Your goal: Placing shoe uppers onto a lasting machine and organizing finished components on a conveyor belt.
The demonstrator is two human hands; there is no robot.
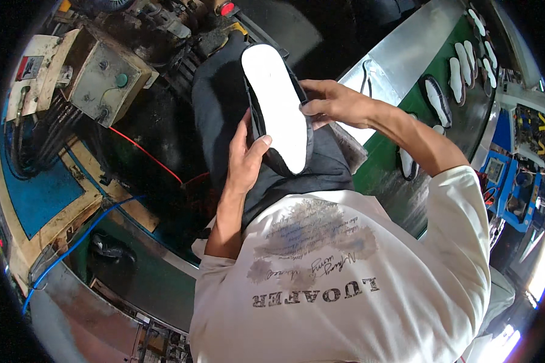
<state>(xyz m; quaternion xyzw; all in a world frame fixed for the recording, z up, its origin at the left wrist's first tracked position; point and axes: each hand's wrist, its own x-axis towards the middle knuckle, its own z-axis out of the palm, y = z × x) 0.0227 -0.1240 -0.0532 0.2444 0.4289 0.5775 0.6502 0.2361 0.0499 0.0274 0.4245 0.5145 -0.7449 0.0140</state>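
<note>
Over my lap I hold a dark shoe upper [274,106], its long white underside facing up. My left hand [247,156] grips its near left side, the thumb lying on the edge of the white surface. At the right side my right hand [336,104] pinches the dark rim with thumb and fingers; some fingertips are hidden behind the shoe. The shoe's toe and heel ends point away from me and toward me; which is which I cannot tell.
To the right, a green conveyor belt [427,142] with a metal edge [399,51] carries several similar shoes [436,100]. A grey control box [112,81] with a green button stands at the left, near hoses, a blue cable [79,242] and machinery. Blue equipment [508,187] is at far right.
</note>
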